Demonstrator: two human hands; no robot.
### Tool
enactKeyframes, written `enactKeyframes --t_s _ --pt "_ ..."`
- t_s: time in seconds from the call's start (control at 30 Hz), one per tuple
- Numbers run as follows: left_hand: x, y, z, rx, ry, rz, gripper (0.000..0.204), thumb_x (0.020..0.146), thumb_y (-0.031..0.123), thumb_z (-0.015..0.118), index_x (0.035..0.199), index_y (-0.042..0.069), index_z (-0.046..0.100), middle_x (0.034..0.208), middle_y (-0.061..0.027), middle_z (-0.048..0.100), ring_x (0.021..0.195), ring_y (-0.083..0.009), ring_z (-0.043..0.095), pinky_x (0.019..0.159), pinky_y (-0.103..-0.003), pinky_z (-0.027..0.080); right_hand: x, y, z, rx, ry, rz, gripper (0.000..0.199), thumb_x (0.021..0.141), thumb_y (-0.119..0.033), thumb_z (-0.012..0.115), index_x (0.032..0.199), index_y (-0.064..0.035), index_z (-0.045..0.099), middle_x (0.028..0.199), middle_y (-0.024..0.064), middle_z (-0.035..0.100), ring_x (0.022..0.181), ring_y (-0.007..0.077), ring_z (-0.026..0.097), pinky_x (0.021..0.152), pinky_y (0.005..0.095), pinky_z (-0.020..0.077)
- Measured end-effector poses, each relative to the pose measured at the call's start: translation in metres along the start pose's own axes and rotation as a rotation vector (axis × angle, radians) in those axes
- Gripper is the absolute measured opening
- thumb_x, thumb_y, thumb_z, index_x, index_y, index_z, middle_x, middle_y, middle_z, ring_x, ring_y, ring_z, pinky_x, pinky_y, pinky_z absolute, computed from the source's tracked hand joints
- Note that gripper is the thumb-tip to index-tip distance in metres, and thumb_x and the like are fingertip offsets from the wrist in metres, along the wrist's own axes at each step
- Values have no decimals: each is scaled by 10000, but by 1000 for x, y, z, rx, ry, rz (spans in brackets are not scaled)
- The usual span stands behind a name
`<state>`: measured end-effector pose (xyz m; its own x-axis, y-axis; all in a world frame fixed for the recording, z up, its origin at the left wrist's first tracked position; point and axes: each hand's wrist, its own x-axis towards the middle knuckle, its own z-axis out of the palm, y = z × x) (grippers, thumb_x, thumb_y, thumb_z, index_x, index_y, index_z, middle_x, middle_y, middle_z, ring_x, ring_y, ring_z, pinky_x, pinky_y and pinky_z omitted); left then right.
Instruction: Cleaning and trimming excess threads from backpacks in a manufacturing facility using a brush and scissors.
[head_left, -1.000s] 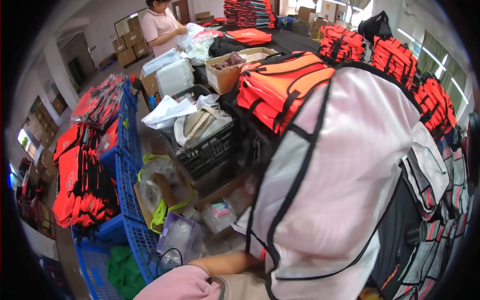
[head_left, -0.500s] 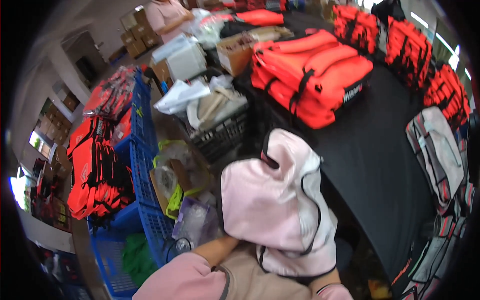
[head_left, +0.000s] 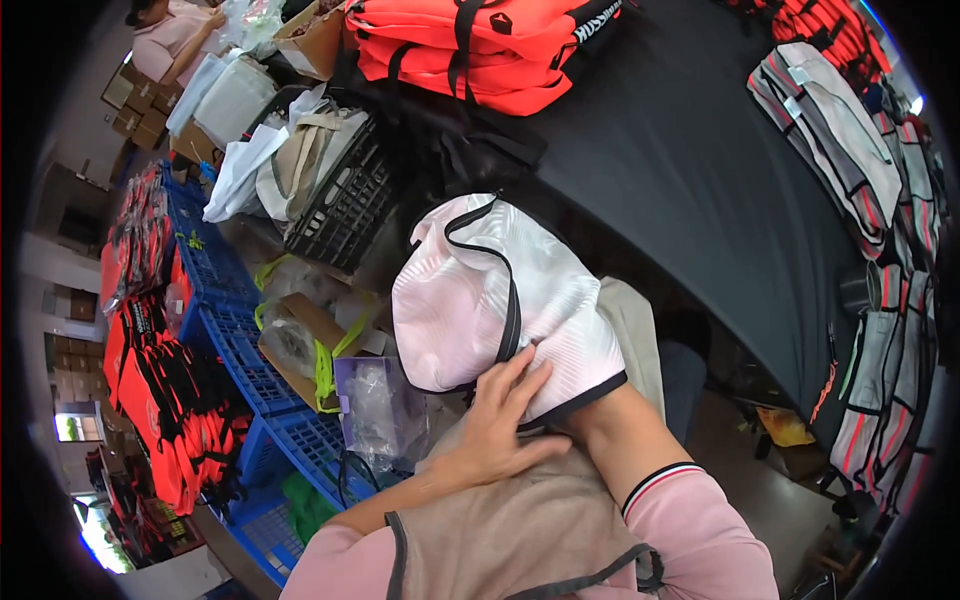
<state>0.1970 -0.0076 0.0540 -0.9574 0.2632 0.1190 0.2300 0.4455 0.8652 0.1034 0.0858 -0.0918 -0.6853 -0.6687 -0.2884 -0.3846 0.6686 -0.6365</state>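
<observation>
A pale pink-and-white shiny fabric bag (head_left: 560, 290) with black binding stands puffed out in front of me, apparently turned inside out. My right forearm (head_left: 622, 432) runs into its open lower edge, so my right hand is hidden inside. Against the outside of the bag, by that bottom edge, rests my left hand (head_left: 495, 425); its fingers are spread and touch the fabric beside the black seam. A beige apron (head_left: 500, 520) covers my lap below.
A black-covered table (head_left: 700, 200) extends to the right, with stacked orange bags (head_left: 470, 50) on it. Grey bags (head_left: 830, 140) hang over its far right side. Left are a black crate (head_left: 345, 200), a purple box (head_left: 375, 410) and blue baskets (head_left: 240, 360). A person (head_left: 175, 40) stands far left.
My left hand has come out from behind the bag onto its outside. My right arm has moved up into the bag, which has changed shape. The view has shifted.
</observation>
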Motion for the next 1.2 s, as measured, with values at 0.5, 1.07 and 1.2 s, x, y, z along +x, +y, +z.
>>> enactKeyframes --t_s 0.5,1.07,1.2 --pt "122 -154 -85 423 502 -175 289 976 307 546 925 39 640 783 -253 609 756 -471 582 598 -506 459 10 -29 -8 -19 2 -108 233 811 -200 652 820 33 661 817 248 660 795 394 662 716 447 539" --pt "92 -82 -94 409 473 -315 351 1001 312 510 853 9 610 684 -181 611 652 -334 613 580 -357 439 -43 -47 -60 239 553 67 204 749 -127 625 643 46 598 662 274 606 643 443 629 599 524 498" --pt "59 -85 -72 -186 785 -396 452 1039 357 450 771 -6 480 695 56 325 683 -77 296 584 -267 328 1 -35 -66 303 759 2 239 768 -95 554 592 58 607 625 294 583 601 468 615 593 531 506"
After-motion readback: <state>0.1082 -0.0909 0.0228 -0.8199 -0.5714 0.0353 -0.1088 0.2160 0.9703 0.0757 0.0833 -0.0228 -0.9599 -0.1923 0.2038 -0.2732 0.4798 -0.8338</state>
